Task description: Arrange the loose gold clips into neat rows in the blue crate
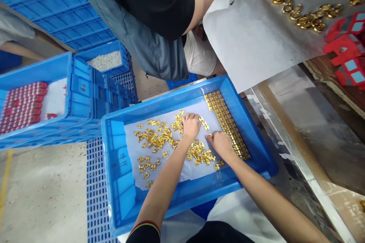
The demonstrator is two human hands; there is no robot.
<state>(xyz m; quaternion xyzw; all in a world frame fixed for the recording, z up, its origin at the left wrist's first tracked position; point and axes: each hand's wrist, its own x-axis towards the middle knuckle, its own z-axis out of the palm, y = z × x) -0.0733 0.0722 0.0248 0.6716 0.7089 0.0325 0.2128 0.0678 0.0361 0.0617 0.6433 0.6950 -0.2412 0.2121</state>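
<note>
Guessing these little gold pieces (155,138) on the paper (191,173) in the blue bin (117,182) are light, stiff and slick, so pinch the edges, like the right hand (222,144) seems pinched on one; can't tell whether the left hand (191,124), fingers down, grips any.

Left hand (191,126) palm down; right hand (222,143) curled.

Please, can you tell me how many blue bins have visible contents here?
3: the near bin with golden pieces; the left bin with red pieces; the small bin farther back with whitish bits. Others may be hidden.
</note>
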